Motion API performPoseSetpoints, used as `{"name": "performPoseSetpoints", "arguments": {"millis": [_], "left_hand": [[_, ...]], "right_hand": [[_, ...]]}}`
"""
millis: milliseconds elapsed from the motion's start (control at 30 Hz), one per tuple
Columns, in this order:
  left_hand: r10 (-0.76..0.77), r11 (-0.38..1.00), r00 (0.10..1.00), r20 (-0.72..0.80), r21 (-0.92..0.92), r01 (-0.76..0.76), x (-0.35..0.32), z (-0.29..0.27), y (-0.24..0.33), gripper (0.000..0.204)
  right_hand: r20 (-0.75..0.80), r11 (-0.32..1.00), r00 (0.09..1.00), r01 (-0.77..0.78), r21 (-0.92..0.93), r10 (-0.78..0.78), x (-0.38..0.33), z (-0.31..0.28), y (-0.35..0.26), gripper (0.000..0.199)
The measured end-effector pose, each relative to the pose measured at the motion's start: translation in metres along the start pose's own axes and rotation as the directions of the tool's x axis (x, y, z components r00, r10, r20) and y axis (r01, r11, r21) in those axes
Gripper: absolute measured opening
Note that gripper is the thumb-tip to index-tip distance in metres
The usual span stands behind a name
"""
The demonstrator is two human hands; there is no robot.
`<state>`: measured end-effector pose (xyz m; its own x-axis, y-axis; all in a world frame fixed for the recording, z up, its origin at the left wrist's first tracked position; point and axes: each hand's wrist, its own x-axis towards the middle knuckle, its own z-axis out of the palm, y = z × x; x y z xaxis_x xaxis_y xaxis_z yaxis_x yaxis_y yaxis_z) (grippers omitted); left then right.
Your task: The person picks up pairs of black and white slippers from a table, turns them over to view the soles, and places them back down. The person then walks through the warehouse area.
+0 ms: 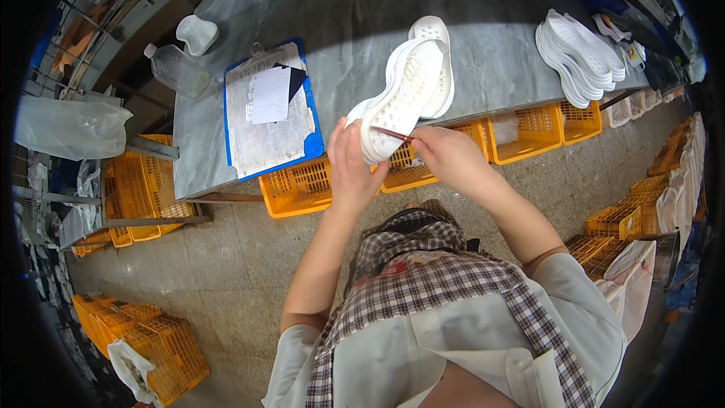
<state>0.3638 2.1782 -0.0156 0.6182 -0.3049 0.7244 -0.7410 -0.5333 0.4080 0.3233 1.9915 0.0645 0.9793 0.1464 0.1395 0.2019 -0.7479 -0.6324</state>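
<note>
Near the table's front edge, my left hand [352,168] is closed around the heel end of a white shoe sole [408,79]. The sole is tilted, and its inner face with rows of small holes shows. My right hand [451,157] pinches a thin reddish-brown stick-like tool [390,134]. The tool's far end reaches the sole's inside near the heel; I cannot make out its tip. Behind the held sole, another white sole [445,94] lies on the grey table [340,53], partly hidden by it.
A blue-edged clipboard [276,147] with papers lies to the left, beside a clear plastic bottle [177,72] and a white moulded piece [198,34]. Several white soles [578,57] are stacked on the right. Yellow crates [298,190] stand below the table edge.
</note>
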Motion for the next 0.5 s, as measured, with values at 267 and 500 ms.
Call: {"name": "performPoseSetpoints", "arguments": {"millis": [267, 500], "left_hand": [[0.021, 1.0, 1.0, 0.02, 0.003, -0.021, -0.006, -0.003, -0.002, 0.088], [-0.324, 0.944, 0.946, 0.006, -0.053, 0.324, -0.019, -0.015, -0.001, 0.063]], "right_hand": [[0.111, 0.857, 0.994, 0.052, -0.513, 0.007, -0.002, -0.037, 0.018, 0.012], [-0.245, 0.948, 0.957, -0.213, -0.238, 0.153, 0.009, -0.095, 0.061, 0.013]]}}
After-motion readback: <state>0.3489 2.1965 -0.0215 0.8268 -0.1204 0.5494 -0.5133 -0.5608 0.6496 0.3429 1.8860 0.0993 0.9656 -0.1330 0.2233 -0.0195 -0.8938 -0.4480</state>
